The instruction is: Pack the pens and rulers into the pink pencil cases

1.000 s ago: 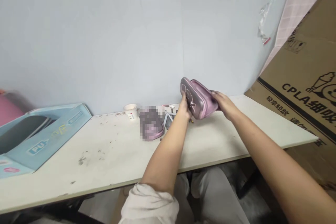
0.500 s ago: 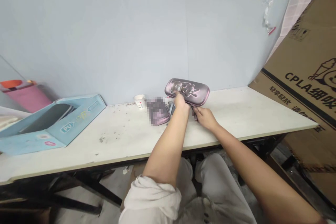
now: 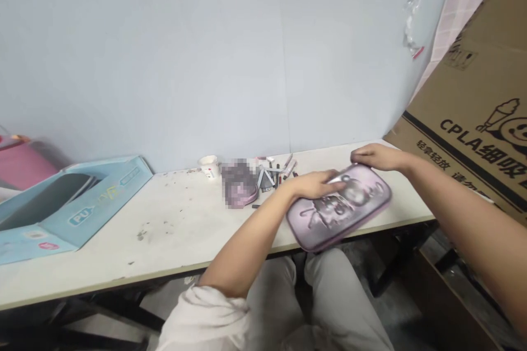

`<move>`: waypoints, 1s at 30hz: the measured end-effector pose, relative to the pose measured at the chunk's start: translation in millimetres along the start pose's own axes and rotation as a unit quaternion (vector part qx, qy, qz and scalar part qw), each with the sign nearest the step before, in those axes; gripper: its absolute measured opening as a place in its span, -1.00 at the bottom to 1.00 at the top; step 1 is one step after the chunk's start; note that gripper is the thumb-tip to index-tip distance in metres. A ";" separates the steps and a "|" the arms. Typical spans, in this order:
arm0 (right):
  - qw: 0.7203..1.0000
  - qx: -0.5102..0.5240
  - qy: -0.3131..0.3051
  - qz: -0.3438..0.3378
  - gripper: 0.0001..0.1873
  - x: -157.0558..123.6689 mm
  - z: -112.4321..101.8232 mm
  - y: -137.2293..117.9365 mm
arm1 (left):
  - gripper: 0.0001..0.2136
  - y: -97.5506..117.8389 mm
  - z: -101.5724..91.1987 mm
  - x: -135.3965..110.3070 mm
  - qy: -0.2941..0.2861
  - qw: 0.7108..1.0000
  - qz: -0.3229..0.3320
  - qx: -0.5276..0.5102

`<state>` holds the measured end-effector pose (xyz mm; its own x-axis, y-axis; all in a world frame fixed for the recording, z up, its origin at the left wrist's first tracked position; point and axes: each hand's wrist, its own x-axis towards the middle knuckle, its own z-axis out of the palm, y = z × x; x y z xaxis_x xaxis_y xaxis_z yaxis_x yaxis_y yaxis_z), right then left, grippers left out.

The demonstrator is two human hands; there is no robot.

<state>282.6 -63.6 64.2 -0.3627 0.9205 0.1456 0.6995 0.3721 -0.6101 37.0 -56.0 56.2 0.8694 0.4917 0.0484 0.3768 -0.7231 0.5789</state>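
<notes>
A shiny pinkish-purple pencil case (image 3: 362,197) with a raised cartoon figure is tilted over the front edge of the table. My left hand (image 3: 315,184) grips it from the left, with fingers across its upper side. At the far edge of the case, my right hand (image 3: 375,157) has its fingers closed and bent down against the rim. Whether a zipper pull sits between those fingers is hidden. Farther back on the table lie several pens and small stationery pieces (image 3: 276,173), next to a partly blurred-out dark and pink case (image 3: 242,194).
A white paper cup (image 3: 209,167) stands near the wall. On the left are an open light-blue box (image 3: 111,192) with a dark item inside and a pink container (image 3: 24,162). A large cardboard box (image 3: 465,98) leans at the right. The white table (image 3: 173,241) ends just before my knees.
The pencil case has come closer and to the right, and has turned round. My right hand has moved from its near edge to its far edge. The stationery behind is now uncovered.
</notes>
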 end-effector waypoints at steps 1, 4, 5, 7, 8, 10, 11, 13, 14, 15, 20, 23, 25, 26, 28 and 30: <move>0.999 -0.015 -0.033 0.000 -0.55 4.5 -5.8 -1.0 | -0.54 3.0 3.1 4.3 -0.019 1.000 0.006 0.008; 0.997 0.028 0.055 0.047 -0.55 15.8 -4.9 0.9 | -0.49 1.8 19.2 26.6 0.087 0.995 -0.049 0.004; 0.988 0.073 0.118 0.074 -0.54 17.4 1.6 3.5 | -0.46 -1.7 26.2 35.8 0.153 0.985 -0.084 -0.017; 0.959 0.185 0.175 0.125 -0.49 16.7 21.1 11.8 | -0.45 -11.9 39.0 51.6 0.256 0.944 -0.194 -0.071; 0.949 0.231 0.158 0.142 -0.43 14.9 32.2 17.4 | -0.47 -17.7 43.3 56.0 0.277 0.930 -0.228 -0.078; 0.936 0.283 0.118 0.172 -0.22 10.8 51.8 32.2 | -0.53 -28.8 44.9 52.7 0.251 0.939 -0.233 -0.037; 0.932 0.286 0.105 0.196 -0.15 10.0 58.3 41.4 | -0.56 -33.6 42.1 44.2 0.209 0.955 -0.212 0.008; 0.930 0.256 0.102 0.243 -0.12 14.0 62.8 61.6 | -0.59 -41.5 30.9 15.0 0.096 0.974 -0.170 0.118; 0.933 0.223 0.105 0.262 -0.15 19.5 61.5 70.9 | -0.62 -44.7 23.8 -3.8 0.045 0.970 -0.153 0.181; 0.940 0.175 0.104 0.275 -0.20 27.5 59.1 78.3 | -0.64 -47.6 16.7 -23.4 0.004 0.959 -0.148 0.243; 0.928 -0.287 0.145 0.187 -0.50 91.9 69.7 55.0 | -0.76 -66.2 0.5 -93.0 -0.065 0.892 -0.186 0.406; 0.921 -0.386 0.047 -0.012 -0.65 130.7 110.3 4.6 | -0.78 -83.6 1.5 -96.0 -0.020 0.895 -0.159 0.415; 0.902 -0.414 -0.039 -0.118 -0.71 148.3 138.6 -23.2 | -0.77 -96.5 -1.8 -87.2 0.043 0.893 -0.176 0.411; 0.894 -0.423 -0.055 -0.141 -0.73 153.9 149.0 -32.4 | -0.77 -102.6 -5.3 -81.5 0.080 0.890 -0.202 0.402; 0.887 -0.426 -0.062 -0.165 -0.74 158.4 158.4 -40.9 | -0.74 -113.1 -14.5 -69.4 0.160 0.880 -0.260 0.364; 0.897 -0.410 -0.022 -0.164 -0.76 154.4 154.3 -40.1 | -0.73 -120.1 -23.7 -57.3 0.242 0.879 -0.291 0.292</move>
<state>103.5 45.2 -9.0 -0.6429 0.7467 0.1708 0.7620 0.6010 0.2410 -65.6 14.2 3.2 0.2919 0.9068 0.3043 0.9345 -0.3381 0.1112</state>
